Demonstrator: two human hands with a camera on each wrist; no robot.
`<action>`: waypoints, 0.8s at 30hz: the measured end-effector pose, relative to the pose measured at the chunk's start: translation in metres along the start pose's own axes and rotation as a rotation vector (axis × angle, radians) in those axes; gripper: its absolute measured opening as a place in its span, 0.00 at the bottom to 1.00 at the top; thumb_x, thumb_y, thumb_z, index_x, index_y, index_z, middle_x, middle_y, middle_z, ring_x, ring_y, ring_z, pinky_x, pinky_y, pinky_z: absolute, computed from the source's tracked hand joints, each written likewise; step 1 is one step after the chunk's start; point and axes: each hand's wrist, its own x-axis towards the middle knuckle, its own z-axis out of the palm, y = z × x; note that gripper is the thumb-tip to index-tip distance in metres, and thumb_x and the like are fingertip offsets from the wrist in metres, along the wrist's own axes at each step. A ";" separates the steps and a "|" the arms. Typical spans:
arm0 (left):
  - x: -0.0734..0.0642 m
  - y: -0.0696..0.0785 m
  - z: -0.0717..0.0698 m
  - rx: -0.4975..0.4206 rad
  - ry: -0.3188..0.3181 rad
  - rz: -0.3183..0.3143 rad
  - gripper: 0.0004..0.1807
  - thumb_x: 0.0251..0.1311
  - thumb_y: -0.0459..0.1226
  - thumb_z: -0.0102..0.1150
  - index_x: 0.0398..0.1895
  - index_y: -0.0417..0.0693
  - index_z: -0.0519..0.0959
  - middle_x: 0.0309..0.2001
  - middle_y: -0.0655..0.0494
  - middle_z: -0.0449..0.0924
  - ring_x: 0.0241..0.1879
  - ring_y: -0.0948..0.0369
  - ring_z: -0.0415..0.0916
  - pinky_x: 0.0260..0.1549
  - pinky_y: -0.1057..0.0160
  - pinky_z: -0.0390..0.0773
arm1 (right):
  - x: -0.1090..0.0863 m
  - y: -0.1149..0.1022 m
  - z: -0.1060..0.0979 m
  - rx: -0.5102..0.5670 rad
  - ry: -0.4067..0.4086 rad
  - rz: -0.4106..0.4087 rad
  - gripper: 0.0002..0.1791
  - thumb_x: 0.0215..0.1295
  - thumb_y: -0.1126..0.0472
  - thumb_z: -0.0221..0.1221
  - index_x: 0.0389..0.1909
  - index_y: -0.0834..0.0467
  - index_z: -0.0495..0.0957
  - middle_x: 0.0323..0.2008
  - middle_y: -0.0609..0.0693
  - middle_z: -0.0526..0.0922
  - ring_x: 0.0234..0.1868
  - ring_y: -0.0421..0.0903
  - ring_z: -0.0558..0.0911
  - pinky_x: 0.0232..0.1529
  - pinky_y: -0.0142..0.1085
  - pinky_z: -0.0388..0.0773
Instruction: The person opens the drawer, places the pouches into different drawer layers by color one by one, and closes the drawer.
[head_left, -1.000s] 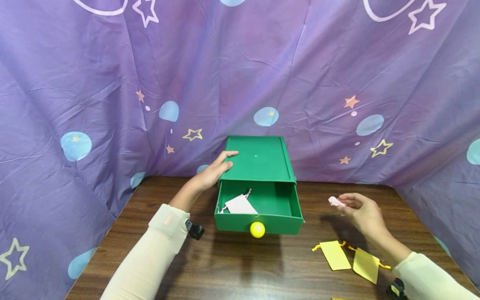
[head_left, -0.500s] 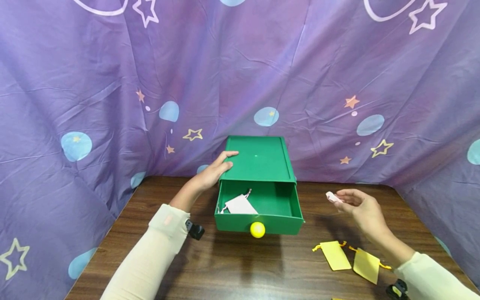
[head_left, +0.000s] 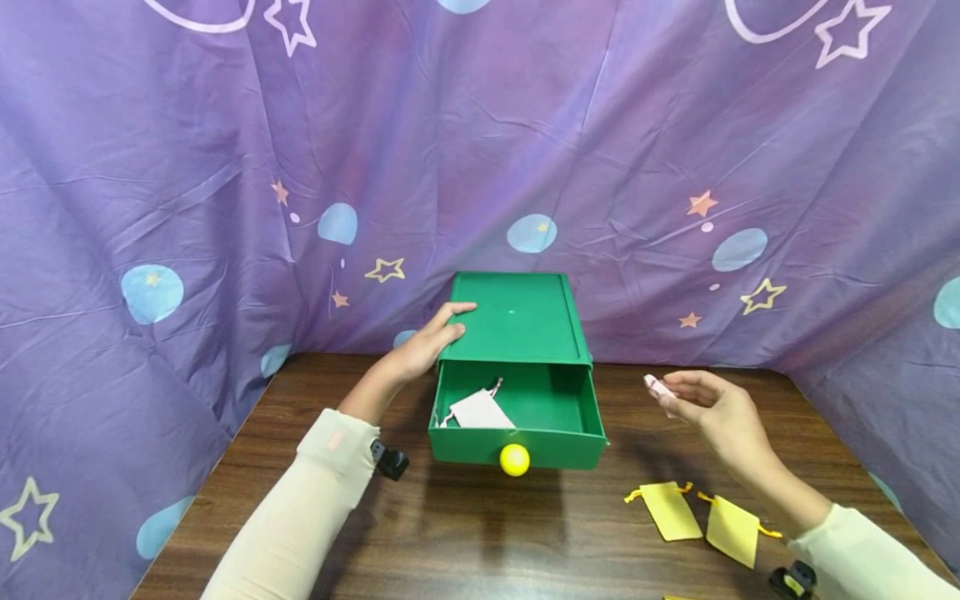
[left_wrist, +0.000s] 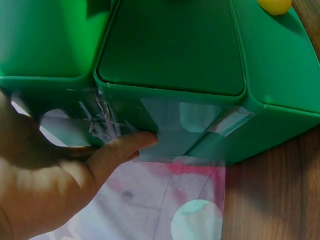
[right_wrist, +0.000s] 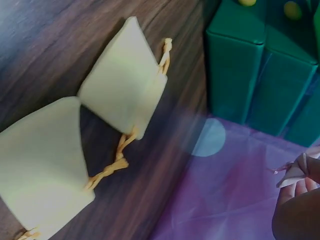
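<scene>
A green drawer box point(head_left: 517, 317) stands at the table's centre back, its front drawer point(head_left: 558, 451) pulled out with a round yellow knob point(head_left: 514, 460). Inside the drawer, toward the left, lies a pale pink drawstring pouch point(head_left: 482, 410). My left hand point(head_left: 420, 347) rests against the box's left side, fingertips over its top edge. In the left wrist view a digit point(left_wrist: 125, 149) touches clear tape joining green sections. To the right of the drawer, raised above the table, my right hand point(head_left: 727, 421) pinches a second pale pink drawstring pouch point(right_wrist: 293, 173), folded between thumb and fingers.
Two yellow drawstring pouches point(head_left: 671, 511) point(head_left: 732, 531) lie on the wooden table point(head_left: 480, 542) at the right, below my right forearm. A sliver of something yellow point(head_left: 675, 597) shows at the bottom edge. A purple patterned cloth point(head_left: 637, 150) hangs behind the table.
My right hand has moved a little left and up with the pink pouch, nearer the drawer. The left hand, the box and the yellow pouches stay in place.
</scene>
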 end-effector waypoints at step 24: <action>0.000 -0.001 0.000 -0.012 0.003 -0.002 0.28 0.78 0.39 0.38 0.79 0.49 0.56 0.79 0.37 0.51 0.74 0.41 0.55 0.74 0.41 0.56 | -0.015 -0.062 0.023 0.032 -0.067 -0.084 0.16 0.66 0.68 0.68 0.52 0.69 0.81 0.39 0.40 0.89 0.36 0.35 0.88 0.36 0.31 0.85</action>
